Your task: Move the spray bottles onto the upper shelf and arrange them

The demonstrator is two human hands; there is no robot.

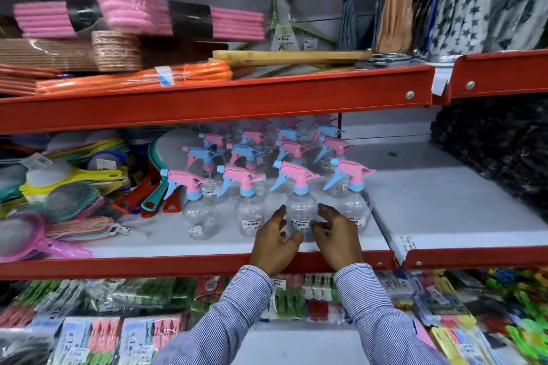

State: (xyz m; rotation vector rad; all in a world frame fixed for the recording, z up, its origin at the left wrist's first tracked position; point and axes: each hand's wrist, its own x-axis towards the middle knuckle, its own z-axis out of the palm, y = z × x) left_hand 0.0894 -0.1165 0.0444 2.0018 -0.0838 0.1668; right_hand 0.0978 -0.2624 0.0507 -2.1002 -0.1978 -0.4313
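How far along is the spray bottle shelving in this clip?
Nearly done, it seems: the spray bottles stand upright in rows on the shelf. In hand: the left hand and right hand flank a front-row bottle, open, apparently adjusting it. Left: final straightening. Any unmoved bottles aren't visible.

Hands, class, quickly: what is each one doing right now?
Left hand: open, fingers spread beside the third front-row spray bottle, holding nothing.
Right hand: open, cupped on that bottle's other side, no grip yet.

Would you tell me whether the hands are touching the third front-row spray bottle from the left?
Cannot tell. In the head view the left hand and right hand cup the bottle closely, but blur hides any contact or gap.
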